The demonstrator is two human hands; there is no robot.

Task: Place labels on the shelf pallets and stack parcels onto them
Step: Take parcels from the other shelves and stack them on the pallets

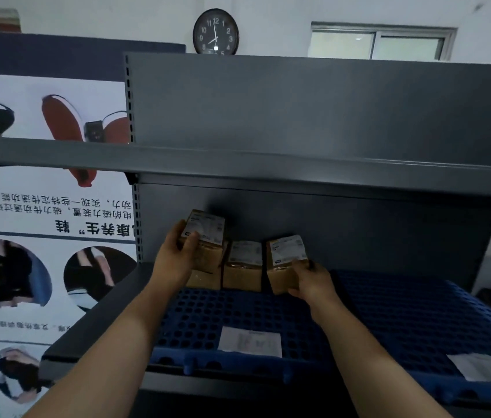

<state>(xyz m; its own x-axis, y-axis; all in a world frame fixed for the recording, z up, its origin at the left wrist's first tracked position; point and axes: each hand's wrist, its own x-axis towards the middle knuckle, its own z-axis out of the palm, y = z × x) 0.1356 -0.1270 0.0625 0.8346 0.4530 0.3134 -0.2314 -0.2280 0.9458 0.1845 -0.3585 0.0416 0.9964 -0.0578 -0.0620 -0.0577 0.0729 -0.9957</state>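
**Both hands on parcels, back edge of left pallet**

Brown cardboard parcels with white shipping labels sit in a row along the back edge of the left blue perforated plastic pallet (pixel 238 312).

- Left hand (pixel 178 254) is clamped on the top parcel (pixel 205 230). The parcel is tilted on the leftmost stack, thumb on its label. How many boxes are under it is unclear.
- Right hand (pixel 310 282) grips the right parcel (pixel 283 267) by its right side, fingers curled round it.
- Middle parcel (pixel 242 267) stands between them, untouched.
- White paper label (pixel 250 342) lies at the left pallet's front edge.
- A second sheet (pixel 485 368) lies at the front of the right blue pallet (pixel 419 312).

Both pallets sit on the grey metal shelf unit (pixel 298 116). A black wall clock (pixel 215 31) is above it and a printed poster (pixel 42 206) to the left.
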